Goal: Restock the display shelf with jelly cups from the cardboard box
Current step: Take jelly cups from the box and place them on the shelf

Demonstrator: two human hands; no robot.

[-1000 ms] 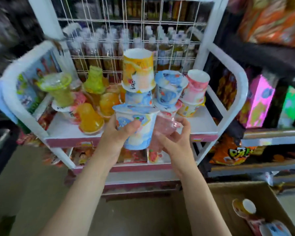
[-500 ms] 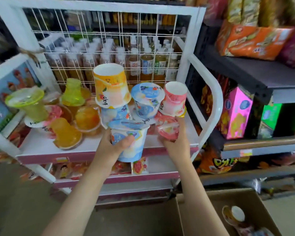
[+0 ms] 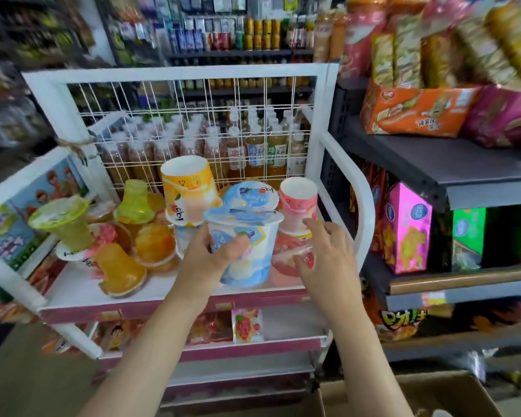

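Head view: pink jelly cup [image 3: 286, 258], gripped by right hand [image 3: 325, 260] half a second ago, now set down on display shelf [image 3: 82, 288] at front right, below the inverted pink-and-white cup [image 3: 298, 200]; right grip now wide, fingers spread and relaxed, fingertips [image 3: 301, 261] just touching or barely clear of the clear wall, cannot tell which. Left hand [image 3: 214, 260] unchanged: grip closed round blue-and-white jelly cup [image 3: 247, 248], thumb across the printed front, cup upright, held just above the shelf's front edge. Judged: one cup placed, blue cup next, gap at front centre likely spot. Materials: blue cup a tapered rigid plastic tub, glossy printed sleeve, flat foil lid with overhanging rim; pink cup clear thin plastic, translucent contents. Orange and green jelly cups [image 3: 121, 272] at left flared, translucent, some tipped. Shelf white painted board with wire-grid back. Cardboard box [image 3: 451, 395] corner at bottom right, matte brown; contents not visible.
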